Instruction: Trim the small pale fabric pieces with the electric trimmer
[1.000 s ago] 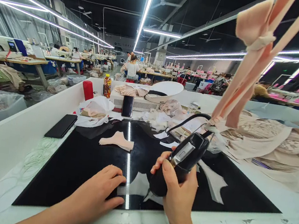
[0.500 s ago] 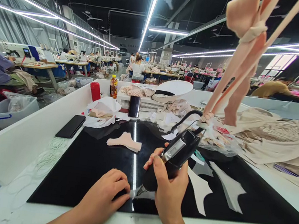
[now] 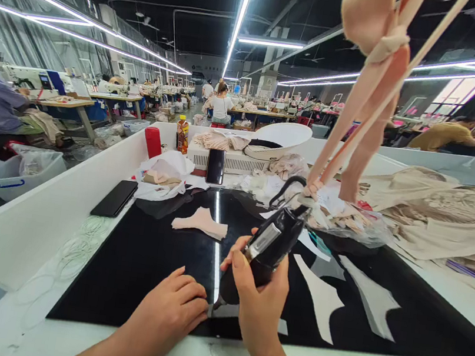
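Note:
My right hand point(image 3: 262, 297) is wrapped round a black corded hand tool point(image 3: 275, 240) with a silver lever on its side, tilted so its narrow metal tip points down and left. The tip is close to my left fingertips. Under it lies a small translucent grey fabric piece point(image 3: 226, 310), partly covered by my right hand. My left hand point(image 3: 176, 306) rests on the black board point(image 3: 138, 270), its curled fingers pressing the left end of that piece. Knotted pink fabric strips point(image 3: 382, 74) hang from above to the tool's top.
A pink cut piece point(image 3: 200, 222) lies ahead on the board. To the right are a white cut piece point(image 3: 320, 297), a grey one point(image 3: 369, 296) and teal-handled scissors point(image 3: 320, 241). A phone point(image 3: 215, 166), plastic bags and beige fabric point(image 3: 446, 215) sit behind.
The tool and my right hand have shifted slightly left and down, nearer my left fingers. More of the translucent piece shows at the right of my hand. The view has tilted a little.

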### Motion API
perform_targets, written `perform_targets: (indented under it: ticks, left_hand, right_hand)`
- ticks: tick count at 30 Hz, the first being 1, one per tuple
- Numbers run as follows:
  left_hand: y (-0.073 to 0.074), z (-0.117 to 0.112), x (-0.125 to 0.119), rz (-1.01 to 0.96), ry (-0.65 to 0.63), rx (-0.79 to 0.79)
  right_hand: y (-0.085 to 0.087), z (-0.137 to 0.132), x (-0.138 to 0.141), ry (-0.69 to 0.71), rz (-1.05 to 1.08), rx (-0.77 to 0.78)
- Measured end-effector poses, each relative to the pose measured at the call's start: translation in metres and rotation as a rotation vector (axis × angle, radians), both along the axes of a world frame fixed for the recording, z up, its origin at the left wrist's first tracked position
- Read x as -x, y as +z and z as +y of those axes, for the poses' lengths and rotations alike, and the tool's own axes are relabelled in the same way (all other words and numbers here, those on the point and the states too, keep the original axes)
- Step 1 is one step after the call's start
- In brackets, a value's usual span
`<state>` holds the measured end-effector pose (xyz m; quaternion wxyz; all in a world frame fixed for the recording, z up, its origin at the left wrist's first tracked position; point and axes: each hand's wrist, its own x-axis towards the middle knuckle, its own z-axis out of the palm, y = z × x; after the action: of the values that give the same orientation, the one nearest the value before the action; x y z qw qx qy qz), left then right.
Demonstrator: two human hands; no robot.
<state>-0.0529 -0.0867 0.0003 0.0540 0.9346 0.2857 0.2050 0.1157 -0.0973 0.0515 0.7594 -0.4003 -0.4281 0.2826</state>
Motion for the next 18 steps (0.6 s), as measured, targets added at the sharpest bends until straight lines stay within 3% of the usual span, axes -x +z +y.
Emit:
perform_targets:
  ticks: [9, 18]
  left_hand:
    - [0.004, -0.003, 0.006, -0.076, 0.003, 0.040]
    - [-0.001, -0.009, 0.017, -0.011, -0.034, -0.176]
  right_hand:
    - [0.002, -0.008, -0.005, 0.019, 0.027, -0.051]
    - [-0.001, -0.006, -0.005, -0.005, -0.001, -0.037]
